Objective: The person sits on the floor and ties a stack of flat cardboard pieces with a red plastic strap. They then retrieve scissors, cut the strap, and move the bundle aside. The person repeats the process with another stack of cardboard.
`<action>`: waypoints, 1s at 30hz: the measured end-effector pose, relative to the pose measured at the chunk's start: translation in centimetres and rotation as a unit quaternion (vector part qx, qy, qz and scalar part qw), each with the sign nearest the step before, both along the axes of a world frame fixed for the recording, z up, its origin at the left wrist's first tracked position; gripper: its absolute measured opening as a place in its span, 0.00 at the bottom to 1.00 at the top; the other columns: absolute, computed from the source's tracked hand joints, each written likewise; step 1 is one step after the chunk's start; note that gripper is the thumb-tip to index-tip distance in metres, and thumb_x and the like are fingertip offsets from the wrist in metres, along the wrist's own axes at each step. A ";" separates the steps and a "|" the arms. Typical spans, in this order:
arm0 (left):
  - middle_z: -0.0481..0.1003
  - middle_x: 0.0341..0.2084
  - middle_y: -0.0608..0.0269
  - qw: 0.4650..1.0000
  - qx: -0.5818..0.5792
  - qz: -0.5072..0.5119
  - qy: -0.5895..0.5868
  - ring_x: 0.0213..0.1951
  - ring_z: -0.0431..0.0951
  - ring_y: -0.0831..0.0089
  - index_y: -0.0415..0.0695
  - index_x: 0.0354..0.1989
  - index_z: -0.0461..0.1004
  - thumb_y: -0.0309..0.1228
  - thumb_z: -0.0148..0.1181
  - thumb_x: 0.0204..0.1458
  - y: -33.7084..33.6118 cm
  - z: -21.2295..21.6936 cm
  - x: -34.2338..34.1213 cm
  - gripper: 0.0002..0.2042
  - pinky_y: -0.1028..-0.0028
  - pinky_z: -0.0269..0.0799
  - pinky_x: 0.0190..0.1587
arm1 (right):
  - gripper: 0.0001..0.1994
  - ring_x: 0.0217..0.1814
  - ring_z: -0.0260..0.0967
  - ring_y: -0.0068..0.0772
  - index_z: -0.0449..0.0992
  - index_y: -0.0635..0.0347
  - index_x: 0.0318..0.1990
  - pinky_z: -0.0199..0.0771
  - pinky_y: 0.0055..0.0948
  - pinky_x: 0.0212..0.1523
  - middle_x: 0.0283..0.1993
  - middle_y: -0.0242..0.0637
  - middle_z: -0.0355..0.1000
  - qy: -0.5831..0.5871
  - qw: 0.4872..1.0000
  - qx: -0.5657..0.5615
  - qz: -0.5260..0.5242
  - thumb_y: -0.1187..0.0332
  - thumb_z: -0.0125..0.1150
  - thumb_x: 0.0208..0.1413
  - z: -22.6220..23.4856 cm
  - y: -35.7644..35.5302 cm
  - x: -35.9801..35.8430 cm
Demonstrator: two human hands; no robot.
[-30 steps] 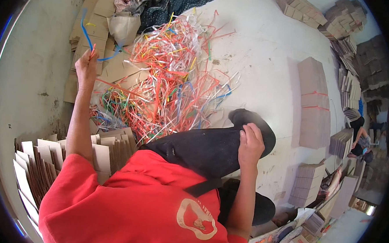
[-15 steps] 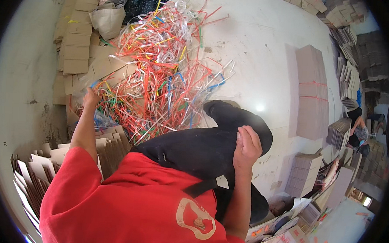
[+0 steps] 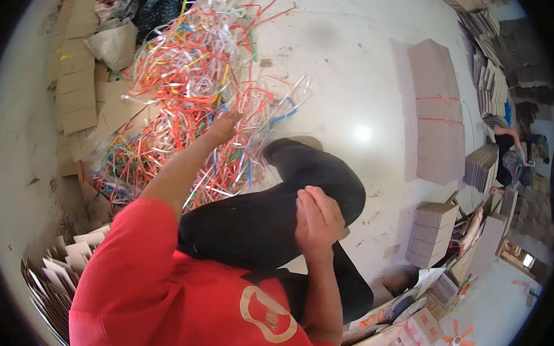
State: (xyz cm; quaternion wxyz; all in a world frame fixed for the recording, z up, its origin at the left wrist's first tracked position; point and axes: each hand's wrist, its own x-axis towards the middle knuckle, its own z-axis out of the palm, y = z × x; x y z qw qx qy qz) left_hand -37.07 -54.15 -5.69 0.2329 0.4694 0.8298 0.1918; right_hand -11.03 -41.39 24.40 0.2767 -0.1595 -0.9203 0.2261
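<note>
My left hand (image 3: 224, 127) reaches over the middle of a tangled heap of plastic strapping (image 3: 181, 86), mostly red and white with yellow, green and blue pieces. Its fingers are slightly smeared and point toward the right, so whether they grip a strap is unclear. My right hand (image 3: 319, 220) is above my bent leg in black trousers (image 3: 243, 221). Its fingers are pressed together and closed; anything between them is hidden.
Flattened cardboard (image 3: 77, 93) lies along the left wall beside a beige bag (image 3: 113, 44). More sheets (image 3: 65, 268) stand at lower left. A tied cardboard stack (image 3: 440, 112) lies right. Beyond it are further stacks (image 3: 433, 234), an orange-bladed fan (image 3: 457, 341) and another person (image 3: 514, 160).
My left hand has left the blue strap at the heap's left edge and swung right over its middle. My right hand has shifted slightly left and down in the picture. The whole view has shifted.
</note>
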 end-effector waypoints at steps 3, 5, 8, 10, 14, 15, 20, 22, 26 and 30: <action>0.57 0.60 0.53 0.993 -0.111 0.002 -0.033 0.61 0.54 0.52 0.52 0.58 0.61 0.29 0.62 0.40 4.7 -1.0 1.9 0.32 0.62 0.54 0.61 | 0.10 0.32 0.71 0.39 0.76 0.62 0.36 0.70 0.31 0.30 0.37 0.42 0.73 0.019 0.999 -0.025 -0.008 0.77 0.61 0.42 0.2 0.3 0.0; 0.50 0.64 0.55 0.977 -0.205 0.009 -0.064 0.64 0.47 0.47 0.57 0.61 0.57 0.29 0.61 0.40 6.7 -1.3 3.0 0.35 0.54 0.48 0.63 | 0.11 0.32 0.72 0.38 0.76 0.62 0.36 0.70 0.29 0.30 0.37 0.42 0.73 0.022 0.999 -0.042 -0.016 0.78 0.62 0.41 0.3 0.5 0.1; 0.46 0.65 0.60 0.957 -0.269 0.005 -0.106 0.66 0.41 0.51 0.58 0.62 0.56 0.30 0.59 0.41 7.0 -2.7 2.9 0.35 0.45 0.42 0.62 | 0.12 0.32 0.72 0.37 0.77 0.63 0.36 0.70 0.27 0.29 0.37 0.41 0.73 0.038 0.998 -0.056 -0.019 0.80 0.63 0.40 0.1 0.7 0.2; 0.44 0.66 0.61 0.948 -0.293 0.006 -0.123 0.66 0.39 0.52 0.58 0.62 0.55 0.31 0.59 0.41 7.0 -3.2 2.8 0.35 0.41 0.39 0.62 | 0.12 0.32 0.72 0.36 0.77 0.63 0.36 0.70 0.27 0.29 0.37 0.41 0.73 0.038 0.997 -0.062 -0.024 0.80 0.63 0.40 0.1 0.8 0.2; 0.49 0.63 0.57 0.963 -0.247 0.000 -0.113 0.66 0.43 0.54 0.56 0.62 0.56 0.33 0.63 0.37 5.8 -5.5 2.2 0.37 0.49 0.42 0.63 | 0.12 0.32 0.72 0.36 0.77 0.66 0.35 0.71 0.26 0.28 0.38 0.42 0.72 0.044 0.997 -0.059 -0.011 0.80 0.63 0.39 0.4 1.2 0.1; 0.52 0.62 0.56 0.969 -0.224 0.000 -0.103 0.65 0.45 0.54 0.54 0.62 0.56 0.34 0.64 0.36 4.6 -6.8 1.7 0.38 0.53 0.43 0.64 | 0.12 0.32 0.72 0.36 0.77 0.66 0.35 0.70 0.26 0.28 0.38 0.43 0.72 0.050 0.997 -0.064 -0.004 0.81 0.62 0.39 0.4 1.2 -0.1; 0.68 0.50 0.49 0.973 -0.198 0.017 -0.119 0.54 0.64 0.56 0.45 0.54 0.66 0.35 0.68 0.33 4.3 -6.5 1.1 0.33 0.63 0.58 0.57 | 0.11 0.33 0.72 0.36 0.76 0.65 0.35 0.70 0.27 0.29 0.38 0.43 0.72 0.058 0.996 -0.062 -0.006 0.80 0.62 0.40 0.2 1.0 -0.1; 0.74 0.42 0.53 0.978 -0.147 0.088 -0.121 0.45 0.74 0.62 0.43 0.48 0.71 0.32 0.68 0.36 4.9 -4.6 1.3 0.26 0.65 0.68 0.49 | 0.11 0.33 0.72 0.36 0.76 0.65 0.36 0.70 0.27 0.29 0.38 0.43 0.72 0.051 0.997 -0.063 -0.012 0.79 0.61 0.41 0.1 1.0 0.2; 0.75 0.24 0.63 0.862 0.227 0.324 -0.316 0.24 0.73 0.80 0.38 0.37 0.74 0.20 0.61 0.41 5.4 2.2 1.9 0.12 0.80 0.68 0.29 | 0.13 0.33 0.71 0.38 0.76 0.63 0.38 0.70 0.29 0.31 0.39 0.42 0.72 0.039 0.997 -0.063 -0.019 0.78 0.62 0.41 0.1 0.8 0.3; 0.73 0.21 0.62 0.925 0.209 0.197 -0.247 0.23 0.71 0.80 0.37 0.38 0.73 0.20 0.58 0.46 5.8 20.2 5.9 0.10 0.78 0.67 0.28 | 0.18 0.35 0.72 0.39 0.72 0.60 0.45 0.70 0.31 0.33 0.45 0.41 0.71 -0.056 0.995 -0.075 -0.021 0.77 0.59 0.43 1.2 0.7 -0.3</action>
